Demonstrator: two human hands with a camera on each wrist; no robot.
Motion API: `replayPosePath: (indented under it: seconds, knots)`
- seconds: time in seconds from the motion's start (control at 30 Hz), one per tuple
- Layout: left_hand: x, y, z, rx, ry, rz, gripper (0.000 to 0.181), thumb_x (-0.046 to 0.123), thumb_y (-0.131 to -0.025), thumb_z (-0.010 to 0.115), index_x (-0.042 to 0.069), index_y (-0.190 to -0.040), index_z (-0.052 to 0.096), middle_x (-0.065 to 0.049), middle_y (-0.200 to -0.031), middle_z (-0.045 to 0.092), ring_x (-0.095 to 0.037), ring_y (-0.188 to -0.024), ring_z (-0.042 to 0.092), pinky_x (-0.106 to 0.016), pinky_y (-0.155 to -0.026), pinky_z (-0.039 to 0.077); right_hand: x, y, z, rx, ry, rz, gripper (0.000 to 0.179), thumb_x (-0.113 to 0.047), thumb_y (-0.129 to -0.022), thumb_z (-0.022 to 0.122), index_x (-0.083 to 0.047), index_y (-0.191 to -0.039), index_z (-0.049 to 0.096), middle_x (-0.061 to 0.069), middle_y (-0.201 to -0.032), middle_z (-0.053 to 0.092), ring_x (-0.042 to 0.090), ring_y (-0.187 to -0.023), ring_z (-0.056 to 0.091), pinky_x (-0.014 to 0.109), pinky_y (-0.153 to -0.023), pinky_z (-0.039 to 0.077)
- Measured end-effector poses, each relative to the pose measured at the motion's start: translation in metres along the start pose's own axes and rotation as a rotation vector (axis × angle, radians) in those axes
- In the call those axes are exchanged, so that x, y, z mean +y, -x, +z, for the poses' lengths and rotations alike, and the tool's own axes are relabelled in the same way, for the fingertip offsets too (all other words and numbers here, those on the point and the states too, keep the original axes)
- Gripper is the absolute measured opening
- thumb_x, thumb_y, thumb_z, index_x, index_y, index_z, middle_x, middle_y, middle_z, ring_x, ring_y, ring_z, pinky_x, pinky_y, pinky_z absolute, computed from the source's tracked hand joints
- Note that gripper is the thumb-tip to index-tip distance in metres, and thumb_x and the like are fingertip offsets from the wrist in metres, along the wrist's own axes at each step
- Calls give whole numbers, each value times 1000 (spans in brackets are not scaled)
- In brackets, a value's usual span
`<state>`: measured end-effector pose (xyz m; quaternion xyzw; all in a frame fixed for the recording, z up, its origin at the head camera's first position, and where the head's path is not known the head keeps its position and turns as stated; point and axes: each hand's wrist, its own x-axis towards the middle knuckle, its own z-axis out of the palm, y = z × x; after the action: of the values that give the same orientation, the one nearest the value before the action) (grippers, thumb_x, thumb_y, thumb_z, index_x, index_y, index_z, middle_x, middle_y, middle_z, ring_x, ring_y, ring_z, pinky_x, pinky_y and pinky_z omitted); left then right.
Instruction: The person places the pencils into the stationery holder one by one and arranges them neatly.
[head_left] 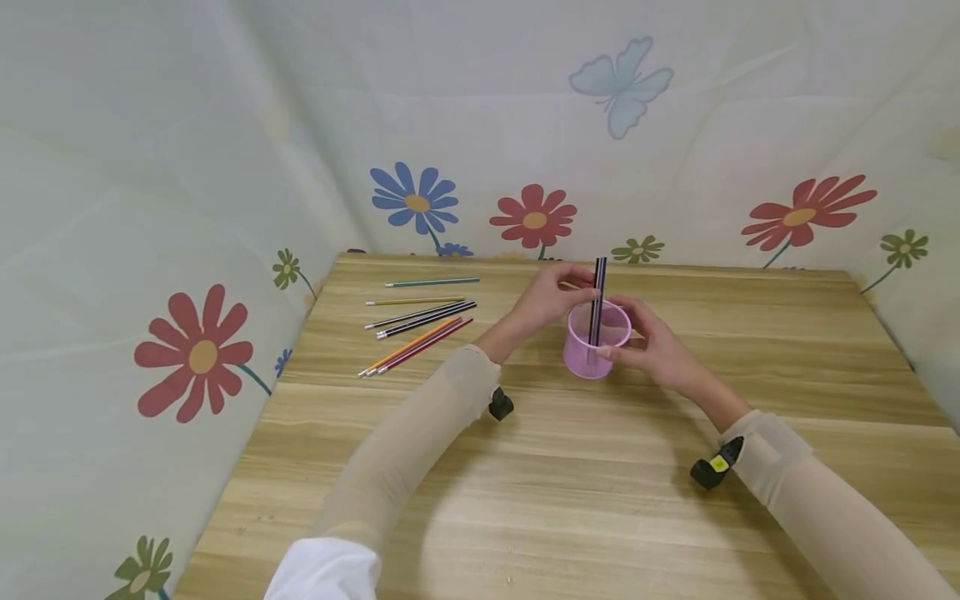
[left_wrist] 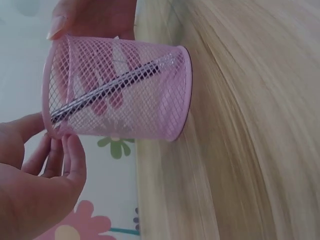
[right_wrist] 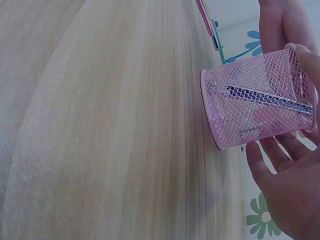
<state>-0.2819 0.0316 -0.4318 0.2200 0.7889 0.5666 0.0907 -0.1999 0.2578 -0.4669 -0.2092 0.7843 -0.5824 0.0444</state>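
Note:
A pink mesh pen cup [head_left: 581,363] stands upright on the table. My right hand [head_left: 660,350] holds it from the right, thumb at the near rim and fingers round the far side. Dark striped pencils [head_left: 601,279] rise out of the cup. Their silver ends sit low inside, visible through the mesh [left_wrist: 135,115] in the left wrist view. My left hand [head_left: 551,293] is at the cup's left rim, its thumb and fingers pinching the pencils just above it. In the right wrist view, the pencils [right_wrist: 265,97] slant inside the mesh.
Left of the cup lie several loose pencils: a teal one [head_left: 431,282], a yellow one [head_left: 416,301], dark ones [head_left: 427,320], an orange one [head_left: 408,347] and a red one [head_left: 435,341]. A floral curtain [head_left: 480,125] hangs behind the wooden table [head_left: 570,500].

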Motion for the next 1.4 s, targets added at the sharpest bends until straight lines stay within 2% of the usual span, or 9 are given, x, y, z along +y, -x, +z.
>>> replayPosePath:
  seconds: [0.17, 0.33, 0.57, 0.73, 0.97, 1.07, 1.3, 1.4]
  knots:
    - [-6, 9, -18, -55, -44, -15, 34, 26, -99, 79, 12, -129, 72, 1, -117, 73, -15, -108, 69, -26, -92, 58, 2, 2, -1, 7, 5, 2, 80, -3, -93, 81, -6, -160, 37, 19, -152, 50, 38, -141, 48, 55, -110, 49]
    - [-12, 21, -47, -34, -111, -61, 38, 29, -99, 79, 10, -131, 72, 0, -116, 74, -16, -108, 68, -29, -94, 57, 0, 3, -2, 10, 13, 11, 82, -4, -93, 81, -4, -161, 36, 20, -153, 49, 40, -143, 47, 54, -112, 48]
    - [-12, 43, -95, -11, -127, -89, 45, 28, -100, 78, 4, -136, 68, -4, -120, 73, -21, -111, 68, -40, -99, 55, 2, 5, -5, 24, 21, 14, 81, -4, -94, 81, -6, -161, 36, 20, -153, 49, 40, -142, 47, 47, -111, 50]
    - [-14, 58, -119, -8, -185, -117, 45, 28, -100, 77, 4, -137, 66, -4, -121, 72, -22, -113, 67, -42, -103, 54, 3, 7, -5, 27, 15, -1, 81, -1, -93, 80, -4, -161, 36, 22, -152, 49, 42, -141, 47, 47, -110, 51]
    - [-35, 75, -138, 4, -284, -143, 43, 27, -99, 78, 2, -133, 69, -7, -118, 72, -24, -110, 68, -42, -100, 55, 4, 5, -3, 19, 8, 8, 82, -4, -94, 81, -5, -162, 34, 19, -154, 48, 40, -144, 45, 42, -110, 51]
    - [-42, 82, -142, 0, -312, -175, 41, 24, -99, 79, 1, -131, 69, -8, -117, 72, -25, -109, 68, -42, -97, 56, 4, 4, -2, 20, 11, 5, 82, -5, -94, 81, -5, -162, 34, 19, -154, 48, 39, -143, 46, 40, -110, 51]
    - [-59, 92, -146, 2, -399, -201, 38, 19, -99, 78, -3, -128, 69, -11, -115, 72, -26, -108, 68, -42, -97, 55, 5, 3, 0, 17, -3, -2, 81, -1, -93, 80, -6, -161, 36, 19, -153, 48, 39, -142, 47, 47, -111, 50]
    - [-67, 96, -148, 5, -405, -213, 36, 18, -99, 78, -2, -127, 70, -12, -115, 72, -27, -108, 69, -42, -99, 55, 4, 0, 1, 1, 9, 2, 81, -2, -93, 81, -6, -161, 36, 18, -154, 48, 38, -142, 47, 50, -112, 49]
